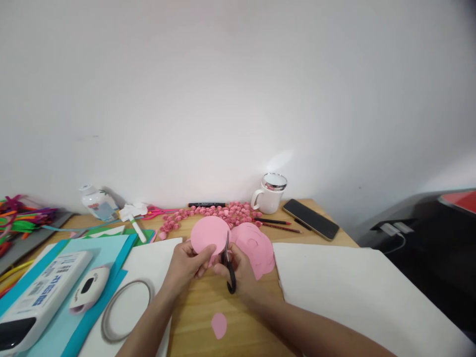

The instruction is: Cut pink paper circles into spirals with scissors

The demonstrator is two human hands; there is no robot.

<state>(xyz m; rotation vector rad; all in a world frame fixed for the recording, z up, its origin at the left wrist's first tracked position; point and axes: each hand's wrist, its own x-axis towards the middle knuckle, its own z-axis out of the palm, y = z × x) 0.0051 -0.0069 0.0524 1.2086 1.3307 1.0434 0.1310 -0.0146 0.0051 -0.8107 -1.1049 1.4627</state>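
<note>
- The left hand [186,262] pinches a pink paper circle [208,234] at table centre; the right hand [240,267], fingers through the handles, grips black scissors [228,265] cutting its right edge.
- At 12 o'clock, a white mug [268,196] with a shiny lid, contents hidden.
- At 8 o'clock, a white box [40,297]; its blue print is unreadable.

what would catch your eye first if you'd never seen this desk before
At the centre, the left hand holds up a pink paper circle while the right hand works black-handled scissors into its edge. Just behind lies a scatter of small pink paper roses, with a white mug and a dark phone to the right.
</note>
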